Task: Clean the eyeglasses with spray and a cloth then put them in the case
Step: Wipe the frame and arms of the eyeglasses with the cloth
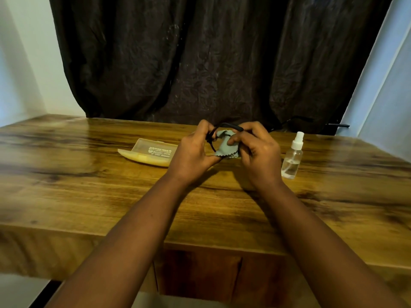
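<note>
Both forearms reach forward, hands meeting above the wooden table. Left hand curls its fingers round the black eyeglasses frame; right hand pinches the grey cloth against the lens area. Open yellowish case lies left of the hands, spray bottle upright at right, on the table.

A wooden table with dark grain stands before a dark, wrinkled curtain. Pale walls show on both sides of the curtain. Light reflects softly on the table.
</note>
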